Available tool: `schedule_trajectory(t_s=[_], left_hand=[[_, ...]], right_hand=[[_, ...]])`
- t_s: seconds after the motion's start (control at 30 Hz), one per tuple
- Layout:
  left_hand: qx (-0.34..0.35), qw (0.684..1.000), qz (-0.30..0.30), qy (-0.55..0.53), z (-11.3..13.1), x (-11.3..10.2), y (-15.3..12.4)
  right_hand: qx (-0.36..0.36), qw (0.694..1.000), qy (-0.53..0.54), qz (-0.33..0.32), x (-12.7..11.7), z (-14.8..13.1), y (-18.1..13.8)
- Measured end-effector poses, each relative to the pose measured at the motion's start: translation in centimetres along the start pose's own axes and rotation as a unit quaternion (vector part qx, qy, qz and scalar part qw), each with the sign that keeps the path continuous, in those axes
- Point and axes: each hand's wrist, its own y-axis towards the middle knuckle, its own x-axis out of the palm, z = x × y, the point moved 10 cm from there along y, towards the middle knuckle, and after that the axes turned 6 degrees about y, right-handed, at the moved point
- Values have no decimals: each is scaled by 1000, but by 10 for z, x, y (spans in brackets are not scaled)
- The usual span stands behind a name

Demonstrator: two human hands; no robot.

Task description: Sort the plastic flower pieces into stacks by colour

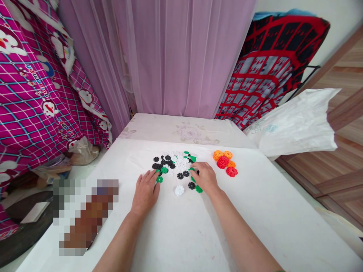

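Observation:
A pile of small flower-shaped plastic discs (pixel 174 164) in black, white and green lies on the white table (pixel 181 226). My left hand (pixel 146 190) rests flat on the table at the pile's left edge, fingers stretched toward a green disc (pixel 159 179). At the pile's right edge my right hand (pixel 205 177) has its fingers curled down over green and black discs; whether it grips one I cannot make out. A single white disc (pixel 179 190) lies between my hands. A separate cluster of red and orange discs (pixel 225 162) sits to the right.
A white plastic bag (pixel 295 124) lies at the table's right rear corner. Pink curtains (pixel 176 56) hang behind the table, with a magenta blanket (pixel 34 94) on the left and a red-black blanket (pixel 272 64) on the right. A blurred patch (pixel 85 215) sits at the table's left edge.

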Motion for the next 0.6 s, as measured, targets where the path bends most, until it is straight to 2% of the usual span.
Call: schedule_trajectory(t_s=[0.1, 0.33, 0.47, 0.6], left_hand=[[0, 1000, -3, 4, -1, 1, 0], [2, 1000, 0, 2, -1, 1, 0], [1, 1000, 3, 0, 0, 0, 0], [0, 1000, -1, -2, 0, 0, 0]], right_hand=[[39, 999, -26, -15, 9, 1, 14], [60, 998, -14, -21, 16, 2, 20], [81, 996, 28, 21, 6, 14, 6], [106, 987, 108, 52, -5, 17, -25]])
